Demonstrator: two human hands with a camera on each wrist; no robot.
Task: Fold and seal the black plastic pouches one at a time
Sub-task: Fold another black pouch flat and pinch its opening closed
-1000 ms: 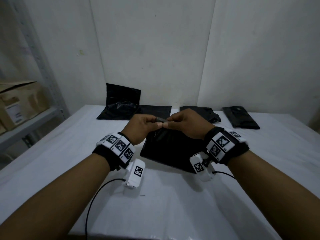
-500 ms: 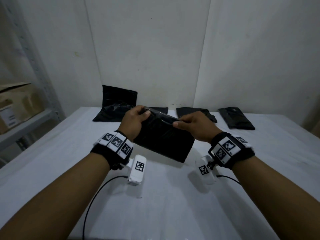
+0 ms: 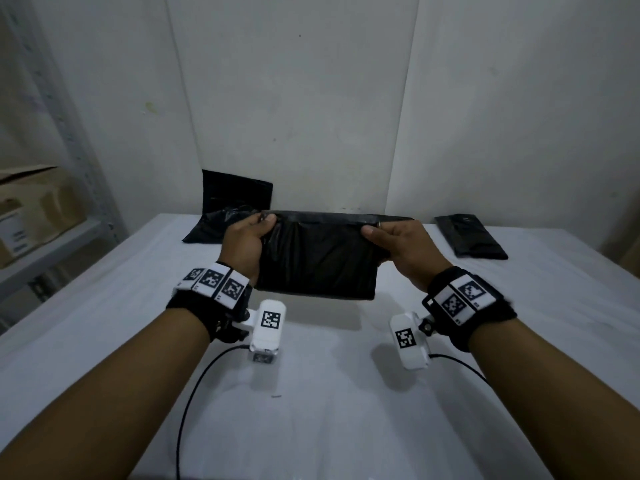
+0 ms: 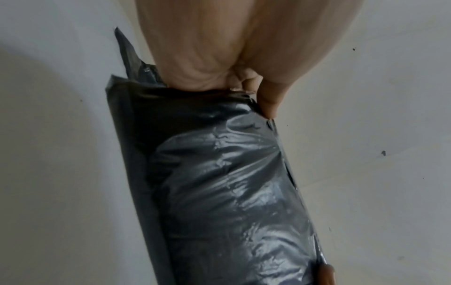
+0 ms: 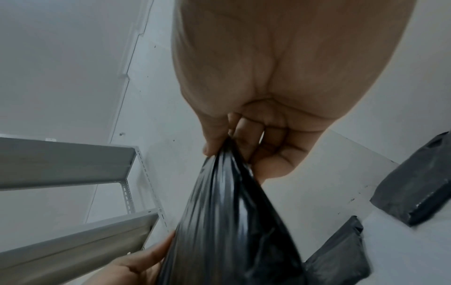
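Observation:
A black plastic pouch [image 3: 318, 258] hangs above the white table, held stretched between both hands by its top edge. My left hand [image 3: 244, 242] pinches the top left corner, thumb on the near face. My right hand [image 3: 398, 244] pinches the top right corner. The top edge is folded over into a narrow band [image 3: 322, 216]. In the left wrist view the pouch [image 4: 219, 192] runs down from the fingers [image 4: 266, 100], shiny and wrinkled. In the right wrist view the thumb and fingers [image 5: 244, 142] clamp the bunched plastic [image 5: 227, 221].
Other black pouches lie along the back of the table [image 3: 311, 410]: a pile at the left [image 3: 225, 216] against the wall and a flat packet at the right [image 3: 469, 239]. A metal shelf with a cardboard box [image 3: 31, 209] stands at the left.
Both hands slid apart from the middle of the pouch's top edge to its two corners and lifted it off the table, pulling the edge level and taut.

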